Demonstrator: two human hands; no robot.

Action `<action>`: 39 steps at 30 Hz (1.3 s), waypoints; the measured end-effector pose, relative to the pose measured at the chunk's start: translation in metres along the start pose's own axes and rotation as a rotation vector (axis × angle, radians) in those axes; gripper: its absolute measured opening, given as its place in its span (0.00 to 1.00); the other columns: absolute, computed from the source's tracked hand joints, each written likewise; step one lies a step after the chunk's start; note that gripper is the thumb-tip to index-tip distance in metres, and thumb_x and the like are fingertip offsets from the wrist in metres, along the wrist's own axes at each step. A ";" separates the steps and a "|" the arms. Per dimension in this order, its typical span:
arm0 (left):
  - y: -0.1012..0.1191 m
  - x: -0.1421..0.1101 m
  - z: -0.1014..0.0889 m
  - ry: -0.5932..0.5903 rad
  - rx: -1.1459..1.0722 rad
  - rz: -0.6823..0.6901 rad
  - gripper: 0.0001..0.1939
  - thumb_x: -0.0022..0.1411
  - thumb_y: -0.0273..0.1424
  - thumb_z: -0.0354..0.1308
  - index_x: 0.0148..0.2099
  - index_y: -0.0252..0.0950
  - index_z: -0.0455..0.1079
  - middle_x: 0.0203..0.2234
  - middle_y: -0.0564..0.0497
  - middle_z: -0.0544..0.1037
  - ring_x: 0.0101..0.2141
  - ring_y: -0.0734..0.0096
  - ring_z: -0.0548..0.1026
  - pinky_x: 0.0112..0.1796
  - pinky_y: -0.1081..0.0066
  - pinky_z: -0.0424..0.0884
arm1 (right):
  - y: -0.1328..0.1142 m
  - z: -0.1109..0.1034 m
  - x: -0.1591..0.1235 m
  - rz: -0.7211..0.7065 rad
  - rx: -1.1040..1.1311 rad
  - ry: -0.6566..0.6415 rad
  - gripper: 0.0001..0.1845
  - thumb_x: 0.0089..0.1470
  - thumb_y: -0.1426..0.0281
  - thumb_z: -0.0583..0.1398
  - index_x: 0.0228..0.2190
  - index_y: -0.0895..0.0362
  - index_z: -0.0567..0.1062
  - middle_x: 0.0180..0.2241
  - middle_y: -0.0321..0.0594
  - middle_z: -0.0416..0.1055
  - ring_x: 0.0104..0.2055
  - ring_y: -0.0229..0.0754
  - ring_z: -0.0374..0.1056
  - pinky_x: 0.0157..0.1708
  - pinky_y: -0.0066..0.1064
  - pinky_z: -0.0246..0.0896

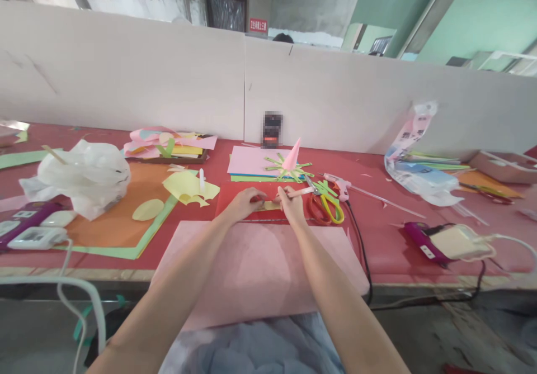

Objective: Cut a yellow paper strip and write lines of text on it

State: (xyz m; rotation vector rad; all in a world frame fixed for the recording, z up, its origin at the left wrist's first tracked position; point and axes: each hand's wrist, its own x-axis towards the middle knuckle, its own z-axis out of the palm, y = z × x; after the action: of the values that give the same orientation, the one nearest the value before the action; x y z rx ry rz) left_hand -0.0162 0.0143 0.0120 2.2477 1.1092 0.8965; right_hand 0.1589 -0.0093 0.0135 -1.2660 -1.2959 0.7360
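A small yellow paper piece (271, 206) lies on a red sheet (229, 194) in front of me. My left hand (245, 204), with curled fingers, presses on its left end. At its right side, my right hand (290, 203) pinches a pale, pen-like stick (300, 192), whose exact kind is hard to make out. Scissors with red and yellow handles (337, 211) lie just right of that hand. Behind them a pink paper cone (292, 157) stands upright among green paper strips (301, 173), on stacked coloured paper (247, 161).
A pink glue gun (339, 186) with a black cord lies at right, near a power strip (425, 245). A pink board (260, 273) overhangs the table's front edge. At left are yellow paper scraps (188, 187), orange sheets (109, 228) and a white plastic bag (90, 173). A partition (168, 77) closes the back.
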 end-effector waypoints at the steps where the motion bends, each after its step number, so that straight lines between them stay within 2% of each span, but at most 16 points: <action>1: -0.003 0.001 0.001 0.039 0.011 0.000 0.10 0.55 0.25 0.53 0.39 0.39 0.71 0.36 0.53 0.74 0.38 0.71 0.72 0.43 0.71 0.67 | 0.000 0.000 0.000 0.002 -0.020 0.001 0.16 0.50 0.56 0.56 0.20 0.53 0.64 0.09 0.28 0.58 0.12 0.35 0.56 0.15 0.27 0.50; 4: -0.012 0.003 0.002 0.154 0.071 -0.048 0.09 0.55 0.23 0.52 0.34 0.39 0.72 0.34 0.52 0.74 0.39 0.70 0.72 0.44 0.69 0.66 | -0.001 0.000 -0.001 -0.005 -0.046 -0.012 0.15 0.50 0.56 0.56 0.21 0.52 0.63 0.09 0.28 0.59 0.14 0.37 0.60 0.19 0.27 0.55; 8: -0.017 0.004 0.002 0.232 0.101 -0.149 0.06 0.57 0.30 0.54 0.37 0.41 0.71 0.39 0.52 0.74 0.42 0.69 0.71 0.45 0.68 0.66 | 0.000 0.000 -0.002 -0.022 -0.087 -0.026 0.17 0.51 0.55 0.54 0.20 0.53 0.63 0.11 0.30 0.63 0.18 0.39 0.64 0.22 0.27 0.58; 14: -0.011 0.000 0.000 0.068 0.250 -0.132 0.19 0.52 0.42 0.59 0.46 0.43 0.69 0.51 0.50 0.68 0.52 0.60 0.64 0.54 0.57 0.57 | -0.001 0.001 -0.004 -0.038 -0.053 -0.013 0.18 0.50 0.54 0.55 0.20 0.53 0.62 0.13 0.31 0.65 0.18 0.38 0.65 0.19 0.26 0.56; 18: -0.008 0.000 -0.002 0.023 0.275 -0.159 0.20 0.52 0.42 0.58 0.47 0.44 0.68 0.52 0.51 0.67 0.53 0.58 0.63 0.54 0.56 0.55 | -0.007 0.003 -0.007 -0.088 -0.013 -0.050 0.19 0.49 0.53 0.56 0.20 0.53 0.62 0.17 0.34 0.67 0.26 0.41 0.70 0.23 0.26 0.59; 20: -0.008 0.000 -0.002 0.018 0.279 -0.159 0.20 0.52 0.42 0.58 0.48 0.44 0.68 0.53 0.51 0.67 0.53 0.58 0.63 0.54 0.56 0.56 | -0.008 0.003 -0.008 -0.109 0.008 -0.112 0.18 0.50 0.53 0.56 0.20 0.54 0.63 0.18 0.34 0.68 0.27 0.40 0.70 0.27 0.27 0.61; 23: -0.009 0.000 -0.002 0.026 0.283 -0.157 0.19 0.53 0.40 0.58 0.48 0.46 0.68 0.52 0.52 0.67 0.53 0.59 0.63 0.54 0.57 0.56 | -0.007 0.003 -0.007 -0.080 0.000 -0.160 0.18 0.51 0.54 0.56 0.21 0.54 0.64 0.16 0.32 0.66 0.23 0.38 0.68 0.28 0.27 0.62; 28: -0.012 0.000 0.000 0.043 0.283 -0.136 0.14 0.56 0.35 0.55 0.46 0.44 0.69 0.51 0.52 0.68 0.52 0.62 0.64 0.54 0.59 0.57 | -0.001 0.003 -0.003 -0.051 0.013 -0.169 0.18 0.50 0.54 0.57 0.20 0.53 0.62 0.15 0.31 0.66 0.21 0.37 0.65 0.25 0.27 0.60; 34: -0.019 0.001 0.001 0.057 0.282 -0.112 0.13 0.58 0.32 0.53 0.46 0.44 0.69 0.50 0.52 0.68 0.51 0.63 0.64 0.53 0.59 0.58 | 0.000 0.002 -0.003 -0.056 -0.005 -0.163 0.18 0.50 0.57 0.57 0.19 0.53 0.58 0.11 0.29 0.63 0.16 0.36 0.61 0.21 0.26 0.54; 39: -0.021 0.000 0.002 0.060 0.278 -0.103 0.14 0.59 0.29 0.51 0.47 0.44 0.69 0.50 0.52 0.68 0.51 0.64 0.65 0.53 0.59 0.58 | -0.001 0.003 -0.002 -0.058 -0.002 -0.171 0.18 0.50 0.57 0.56 0.19 0.53 0.58 0.11 0.29 0.63 0.16 0.37 0.61 0.21 0.27 0.54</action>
State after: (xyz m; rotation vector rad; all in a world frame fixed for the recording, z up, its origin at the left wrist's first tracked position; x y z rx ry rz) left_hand -0.0252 0.0260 -0.0027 2.3682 1.4408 0.8150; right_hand 0.1559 -0.0111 0.0131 -1.1817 -1.4658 0.8163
